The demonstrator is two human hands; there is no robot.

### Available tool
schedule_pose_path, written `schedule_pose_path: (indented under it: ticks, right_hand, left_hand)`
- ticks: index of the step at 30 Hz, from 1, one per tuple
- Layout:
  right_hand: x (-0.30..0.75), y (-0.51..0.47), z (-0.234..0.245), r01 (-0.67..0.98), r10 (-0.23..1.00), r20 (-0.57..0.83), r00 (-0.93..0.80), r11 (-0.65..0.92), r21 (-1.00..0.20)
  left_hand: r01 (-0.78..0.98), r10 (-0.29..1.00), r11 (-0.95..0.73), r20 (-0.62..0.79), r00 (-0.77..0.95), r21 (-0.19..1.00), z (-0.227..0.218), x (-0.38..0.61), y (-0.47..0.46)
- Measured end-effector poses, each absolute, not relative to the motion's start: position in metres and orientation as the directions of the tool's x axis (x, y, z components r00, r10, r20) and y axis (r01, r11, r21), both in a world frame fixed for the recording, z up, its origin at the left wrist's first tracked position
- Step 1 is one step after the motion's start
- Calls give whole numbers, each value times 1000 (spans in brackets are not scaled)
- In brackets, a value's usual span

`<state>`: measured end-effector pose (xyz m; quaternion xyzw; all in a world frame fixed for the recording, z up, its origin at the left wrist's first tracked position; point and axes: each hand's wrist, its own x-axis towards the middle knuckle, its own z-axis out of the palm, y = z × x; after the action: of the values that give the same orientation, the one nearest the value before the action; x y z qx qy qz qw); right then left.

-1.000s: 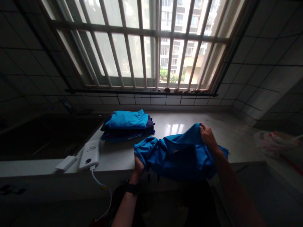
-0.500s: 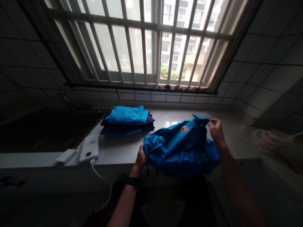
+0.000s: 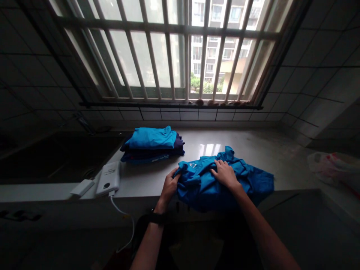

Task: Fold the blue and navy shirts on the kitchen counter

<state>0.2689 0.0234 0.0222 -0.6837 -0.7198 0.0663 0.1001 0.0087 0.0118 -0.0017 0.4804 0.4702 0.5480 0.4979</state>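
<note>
Blue garment [image 3: 206, 189] is lying rumpled at the front edge of the surface [image 3: 147, 182], its lower part drooping over. Left hand [image 3: 170, 184] is pinching its left end between thumb and fingers. Right hand [image 3: 225, 174] is resting palm-down on its middle, partly open, fingers loosely spread. Folded stack [image 3: 153, 139] is sitting behind, farther left; white power bank [image 3: 109, 177] is lying near the sink [image 3: 56, 159].
</note>
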Motion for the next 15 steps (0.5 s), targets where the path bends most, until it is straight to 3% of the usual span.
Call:
schedule_pose_path:
  ticks: [4,7,9,15]
  right_hand:
    - [295,15,37,920,987,56,-148,158,-360]
    - [316,13,40,927,987,63,-145,158,-340]
    - [326,11,41,916,985,5,-174,164,-367]
    - [340,1,54,774,928,-146,-344,192,-603]
  left_hand:
    - [-101,998,-56,54,-24,993,3,10,10]
    - [-90,999,-53,53,-4,994,4,9,9]
    - [-86,999,-51,50,-18,995,3,9,9]
    - [-44,993,-57,53,-104,997,-3,8,13]
